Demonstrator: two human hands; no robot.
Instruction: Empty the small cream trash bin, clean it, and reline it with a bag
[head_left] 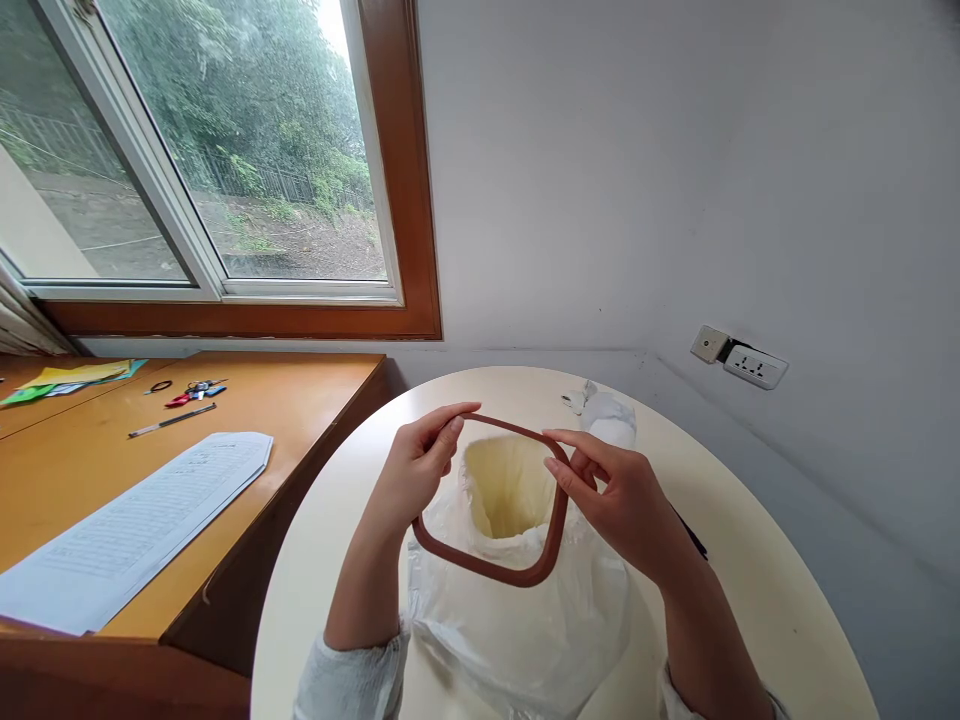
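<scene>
A brown square ring with rounded corners (480, 568), like the rim of a bin, is held up between my two hands. My left hand (420, 455) pinches its far left corner between thumb and fingers. At the far right corner, the thumb and forefinger of my right hand (619, 500) grip it. Behind and below the ring stands a trash bin (514, 485), lined with a thin white plastic bag (525, 630). The bag is folded outward over the bin's mouth and spreads around it on the table. The bin's outer walls are hidden by the bag.
The bin stands on a round cream table (322, 580). Behind it lies a bunched white plastic bag (609, 415). A dark thin object (691, 535) shows partly behind my right wrist. On the wooden desk (315, 390) at left are papers (142, 530), a pen (172, 420) and keys (196, 393).
</scene>
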